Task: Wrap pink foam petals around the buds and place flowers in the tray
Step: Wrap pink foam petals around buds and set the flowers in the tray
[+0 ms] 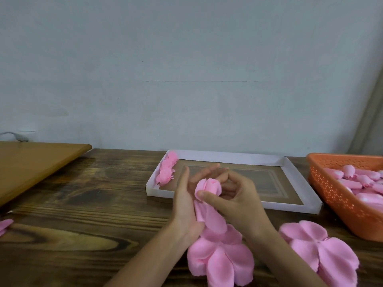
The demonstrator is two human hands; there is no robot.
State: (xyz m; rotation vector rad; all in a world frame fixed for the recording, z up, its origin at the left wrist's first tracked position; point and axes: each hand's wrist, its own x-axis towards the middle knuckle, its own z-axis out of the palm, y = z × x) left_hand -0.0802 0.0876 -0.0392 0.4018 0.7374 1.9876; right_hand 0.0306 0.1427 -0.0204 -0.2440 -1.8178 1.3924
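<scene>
Pink foam petals [209, 213] wrap the bud [211, 184] at frame centre; right hand [238, 201] pinches them; left hand [184, 206], fingers straight, presses alongside.

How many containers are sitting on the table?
2: the white tray at the back middle, with pink flowers along its left side, and the orange basket of pink buds at the right edge.

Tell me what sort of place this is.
Probably a craft assembly bench: an orange basket of pink buds, loose foam petals on a wooden table, and a white tray holding finished flowers.
</scene>
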